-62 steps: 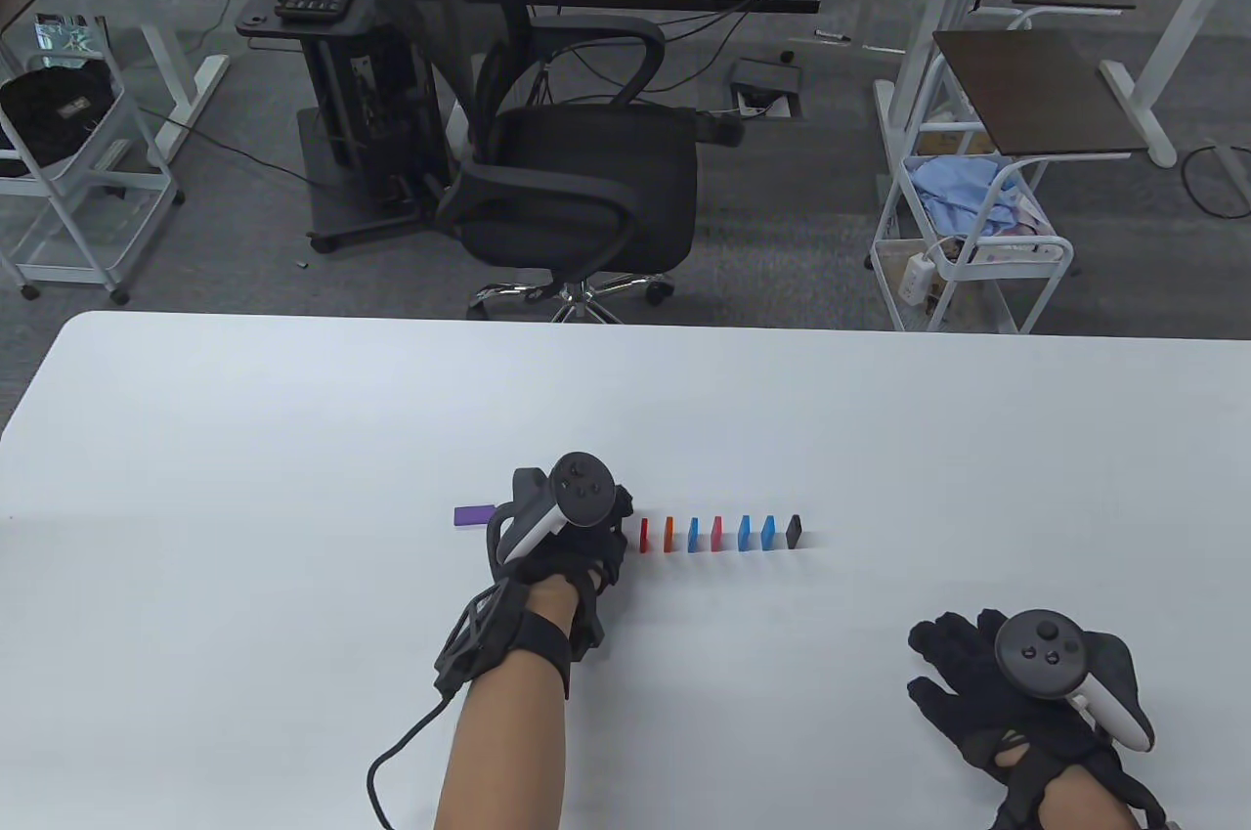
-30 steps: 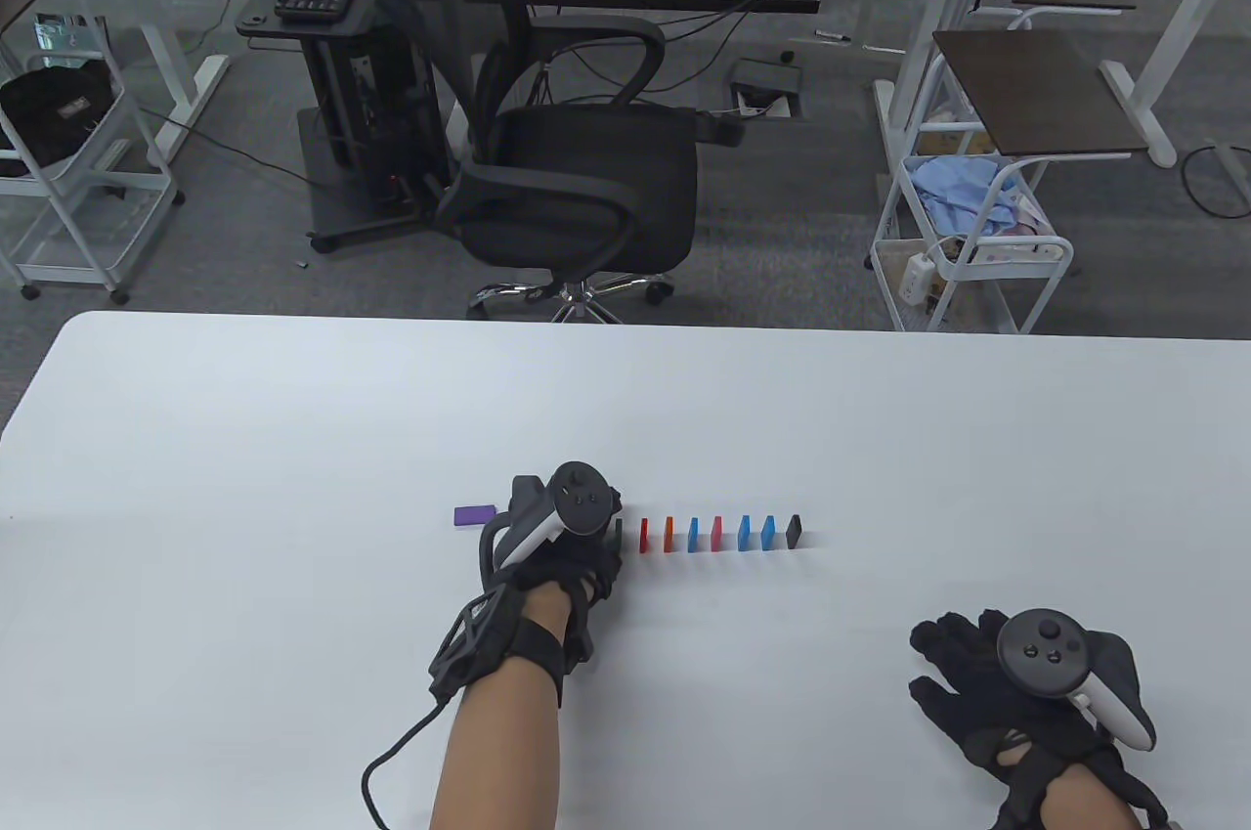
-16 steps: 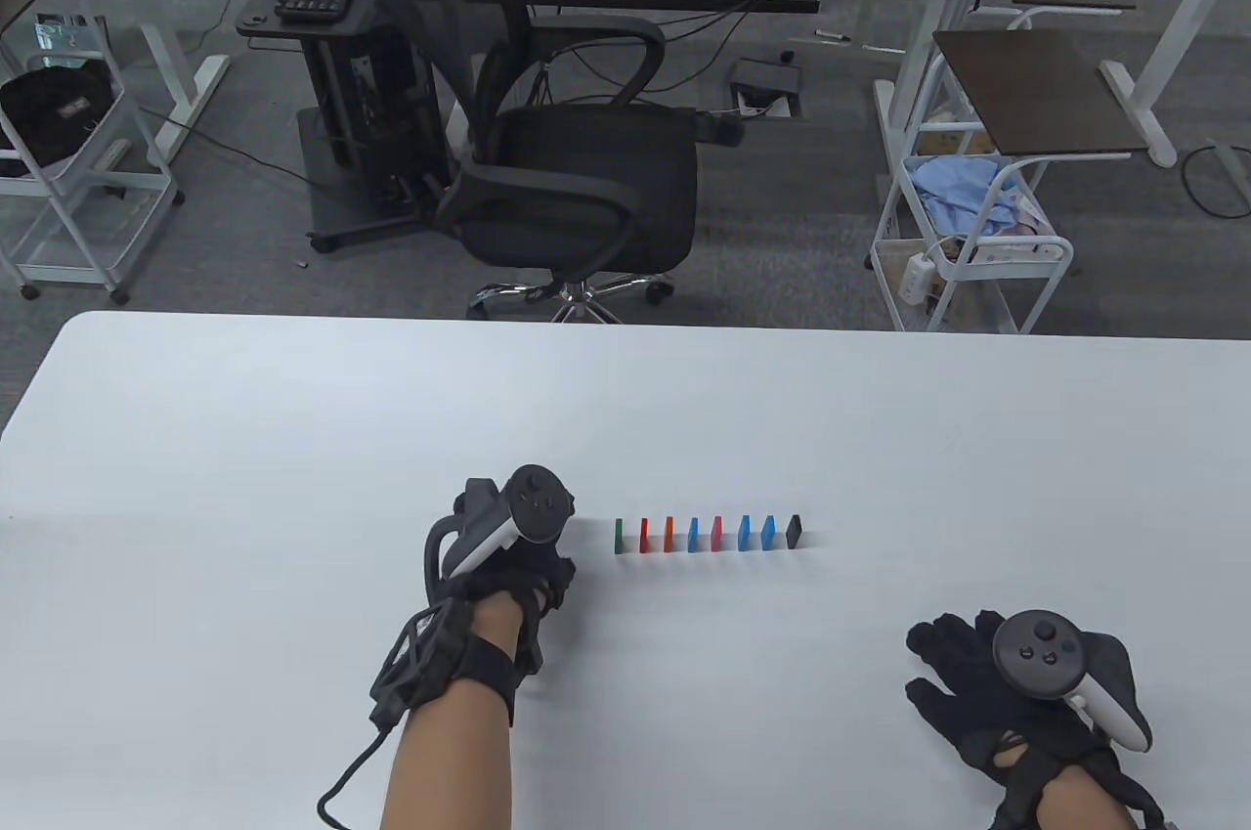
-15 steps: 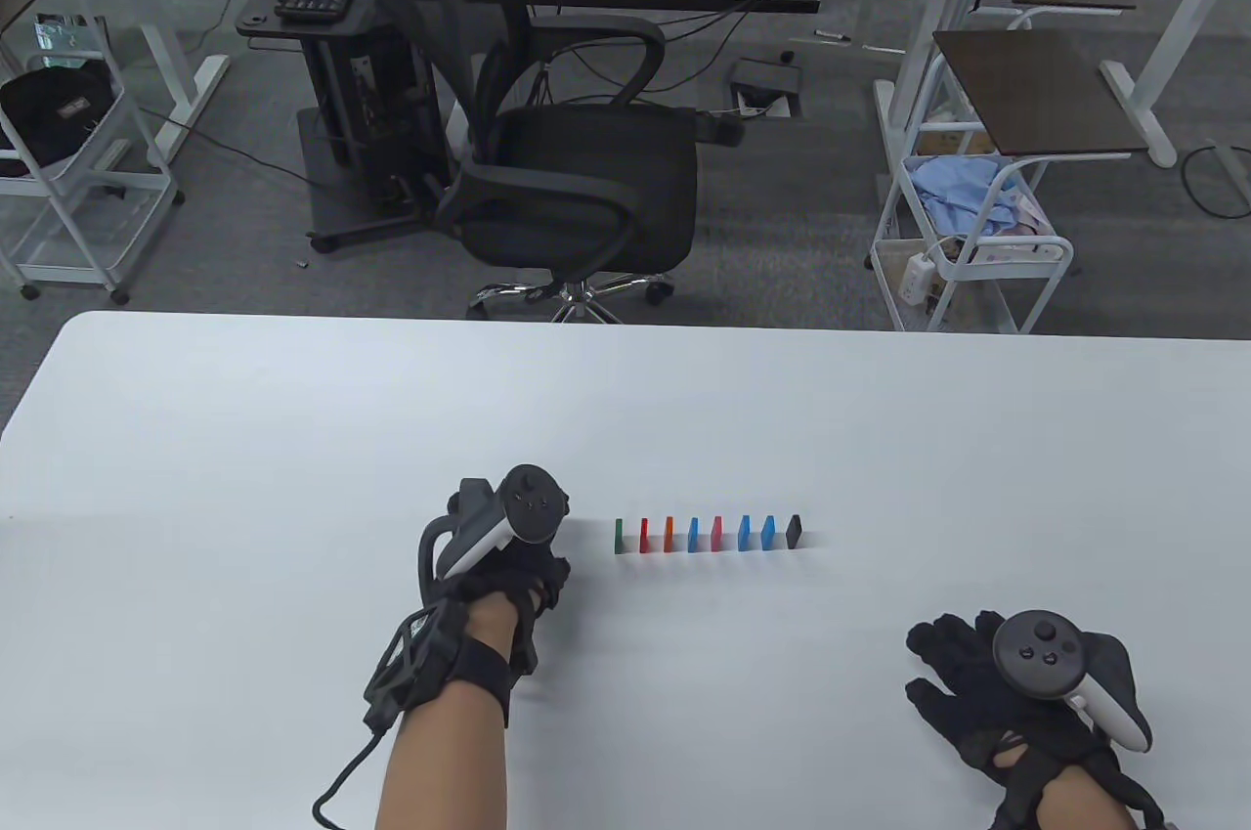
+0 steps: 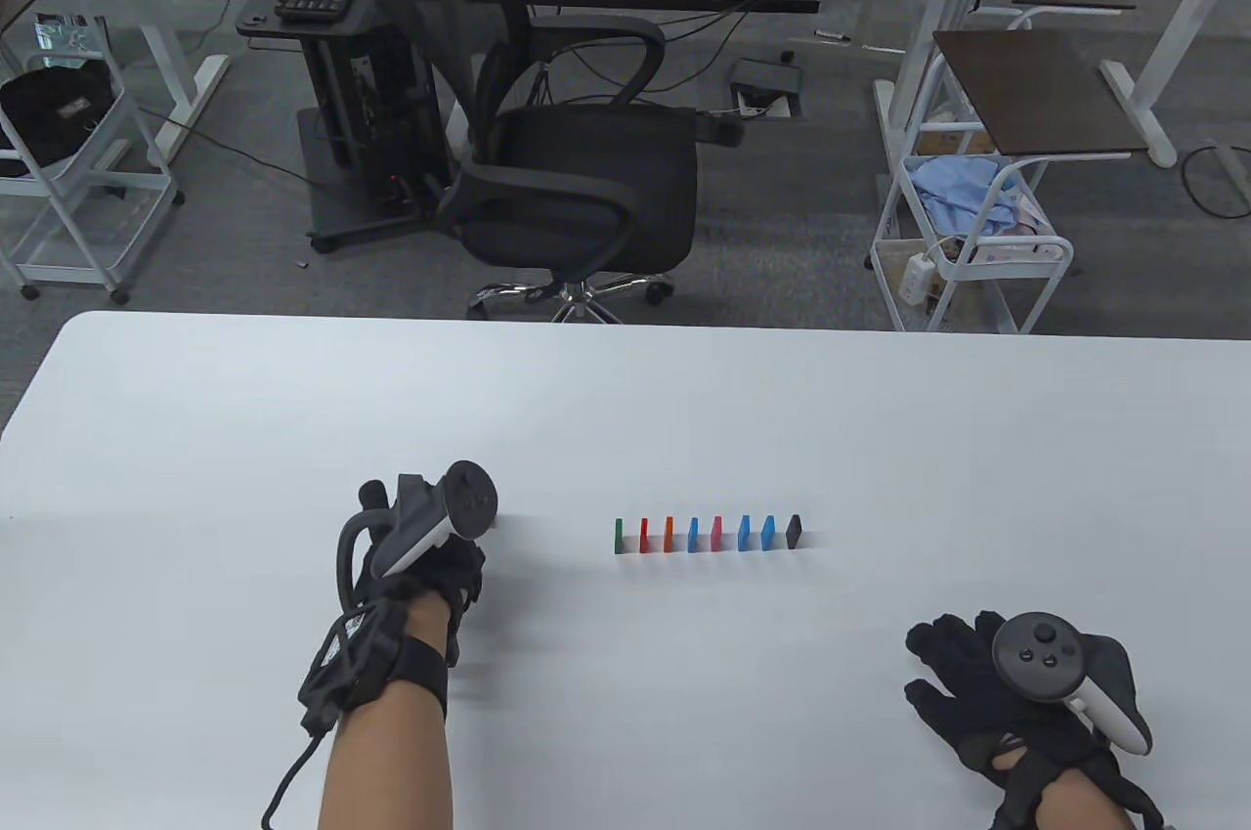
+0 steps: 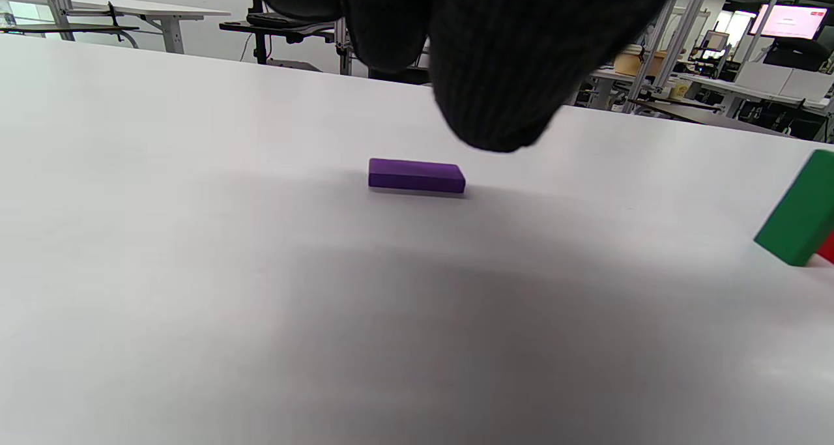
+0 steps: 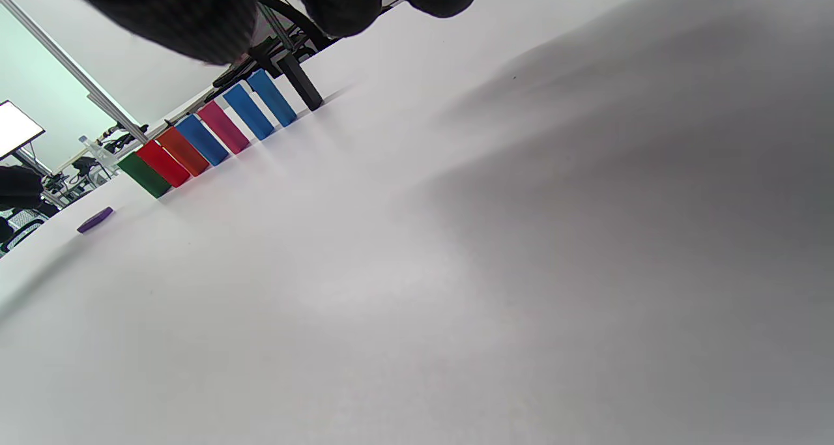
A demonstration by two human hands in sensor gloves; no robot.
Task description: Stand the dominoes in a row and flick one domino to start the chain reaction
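Right hand (image 5: pixel 987 688) — nearest item, resting flat on the white surface (image 5: pixel 684 400) at the near right, fingers spread and straight, holding nothing; tracker on its back.

Left hand (image 5: pixel 415 566) — near left, hovering over the surface, gloved fingers (image 6: pixel 495 73) hanging loosely curled above the purple domino (image 6: pixel 416 175) without touching it; nothing gripped.

Purple domino — lying flat on its broad face, apart from the row and to its left; hidden under the left hand in the table view.

Row of dominoes (image 5: pixel 709 534) — eight pieces standing upright on end, evenly lined across the middle of the surface, none touching its neighbour. Left to right: green domino (image 5: pixel 620 536), red, orange, blue, pink, blue, blue, black domino (image 5: pixel 794 531). Both hands well apart from the row.

Office chair (image 5: pixel 577 185) — black, on the floor beyond the far edge of the surface.

White trolley (image 5: pixel 963 253) — far right, cloth in its upper basket.
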